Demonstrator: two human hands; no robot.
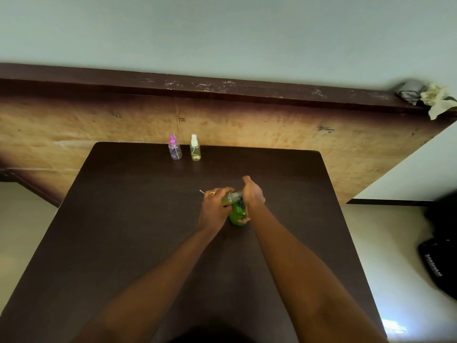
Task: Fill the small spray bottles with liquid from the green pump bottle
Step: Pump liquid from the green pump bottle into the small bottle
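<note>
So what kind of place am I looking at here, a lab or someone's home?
Probably a plain room in a home, not a lab: a dark table set against a worn wooden panel, crumpled cloths left on its top ledge, and a black bag on the pale floor.

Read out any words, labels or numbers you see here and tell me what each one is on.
"SAKSHAM", roughly: white letters on the black bag, blurred.
Dark scribbles on the wooden board: unreadable.
Printed marks on the purple-capped spray bottle: too small.
Green pump bottle, gripped by the right hand: no label shows.
</note>
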